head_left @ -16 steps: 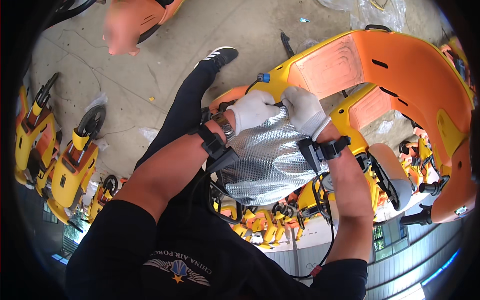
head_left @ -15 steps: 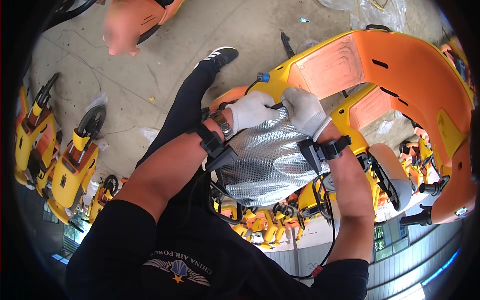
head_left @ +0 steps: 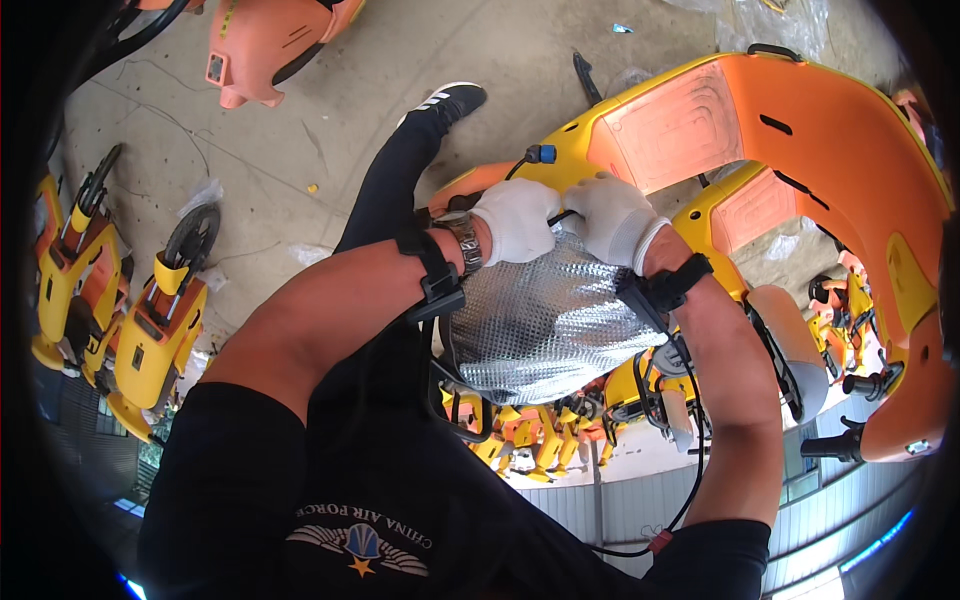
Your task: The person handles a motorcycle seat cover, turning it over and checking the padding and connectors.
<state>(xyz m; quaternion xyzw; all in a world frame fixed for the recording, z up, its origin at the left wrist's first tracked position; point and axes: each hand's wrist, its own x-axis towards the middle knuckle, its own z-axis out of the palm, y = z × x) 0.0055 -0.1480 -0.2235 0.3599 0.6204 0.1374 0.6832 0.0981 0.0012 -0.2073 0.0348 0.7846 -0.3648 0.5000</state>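
Note:
My left hand and my right hand, both in white gloves, are close together with their fingers closed. Between them a short stretch of black cable shows; both hands pinch it, though the fingertips are partly hidden. Just below the hands lies a silver quilted foil cover, bulging over something I cannot see. Its upper edge reaches up to the gloves. A blue plug on a black lead sticks up beyond my left hand, beside the yellow frame of an orange scooter.
The scooter's orange body curves round the right side, with black handlebar grips low at the right. Several yellow scooters stand at the left. Another orange scooter part is at the top. Plastic film lies on the concrete floor.
The hands have drawn slightly closer together over the foil cover, and less of the black cable shows. My right elbow has swung outward. The whole view has shifted a little.

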